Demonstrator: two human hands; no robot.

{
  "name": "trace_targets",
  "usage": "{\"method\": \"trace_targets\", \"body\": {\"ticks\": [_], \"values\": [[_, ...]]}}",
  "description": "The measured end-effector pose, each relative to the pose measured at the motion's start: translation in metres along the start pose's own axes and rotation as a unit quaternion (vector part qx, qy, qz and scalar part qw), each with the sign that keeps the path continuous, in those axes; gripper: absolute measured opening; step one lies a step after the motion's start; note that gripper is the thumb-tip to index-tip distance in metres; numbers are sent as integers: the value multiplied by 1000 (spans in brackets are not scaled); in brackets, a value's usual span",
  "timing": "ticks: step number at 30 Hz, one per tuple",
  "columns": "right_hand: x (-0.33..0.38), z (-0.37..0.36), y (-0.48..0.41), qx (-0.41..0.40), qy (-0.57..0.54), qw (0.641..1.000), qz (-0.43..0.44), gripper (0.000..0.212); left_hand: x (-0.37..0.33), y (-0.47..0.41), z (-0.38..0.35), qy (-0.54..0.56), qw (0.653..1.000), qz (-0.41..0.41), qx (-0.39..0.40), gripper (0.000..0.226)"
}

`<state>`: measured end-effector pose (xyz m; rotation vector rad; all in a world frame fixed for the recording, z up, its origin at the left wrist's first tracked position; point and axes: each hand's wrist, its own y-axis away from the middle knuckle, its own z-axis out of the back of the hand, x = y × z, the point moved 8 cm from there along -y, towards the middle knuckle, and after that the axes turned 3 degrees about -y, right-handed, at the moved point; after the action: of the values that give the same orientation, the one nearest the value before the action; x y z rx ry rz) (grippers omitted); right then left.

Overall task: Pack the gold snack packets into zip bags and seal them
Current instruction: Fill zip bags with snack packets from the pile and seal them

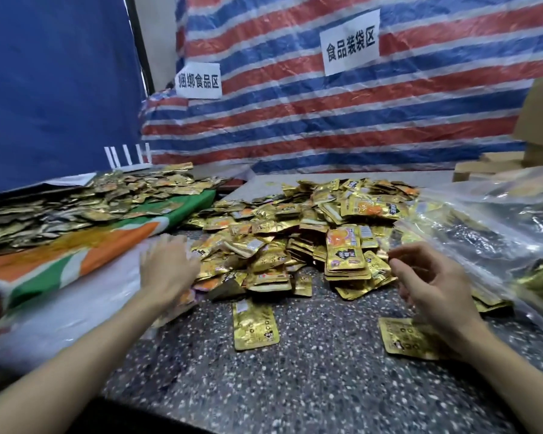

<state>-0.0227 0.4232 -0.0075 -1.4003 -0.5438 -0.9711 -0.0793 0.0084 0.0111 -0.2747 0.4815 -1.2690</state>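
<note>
A big heap of gold snack packets (298, 233) lies on the speckled table (295, 377). Two single packets lie nearer me, one in the middle (254, 325) and one under my right wrist (408, 339). My left hand (166, 270), blurred, reaches with spread fingers to the heap's left edge, over clear plastic that may be a zip bag (173, 311). My right hand (433, 283) hovers at the heap's right side with loosely curled fingers and holds nothing I can see. Clear zip bags filled with packets (489, 233) are piled at the right.
A second spread of gold packets (85, 202) lies on a green, orange and white sack (76, 261) at the left. A striped tarp (326, 120) with paper signs hangs behind. Cardboard boxes (514, 158) stand at the far right.
</note>
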Motion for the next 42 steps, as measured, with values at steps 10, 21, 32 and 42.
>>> {"method": "trace_targets", "body": {"ticks": [10, 21, 32, 42], "values": [[4, -8, 3, 34, -6, 999, 2, 16, 86, -4, -14, 2, 983, 167, 78, 43], [0, -10, 4, 52, -60, 997, -25, 17, -3, -7, 78, 182, 977, 6, -114, 56], [-3, -2, -2, 59, -216, 968, -116, 53, -227, 135, 29, 304, 834, -433, -155, 20], [-22, -9, 4, 146, -159, 946, -242, 18, -235, 170, 3, 228, 771, -579, -134, 17]]}}
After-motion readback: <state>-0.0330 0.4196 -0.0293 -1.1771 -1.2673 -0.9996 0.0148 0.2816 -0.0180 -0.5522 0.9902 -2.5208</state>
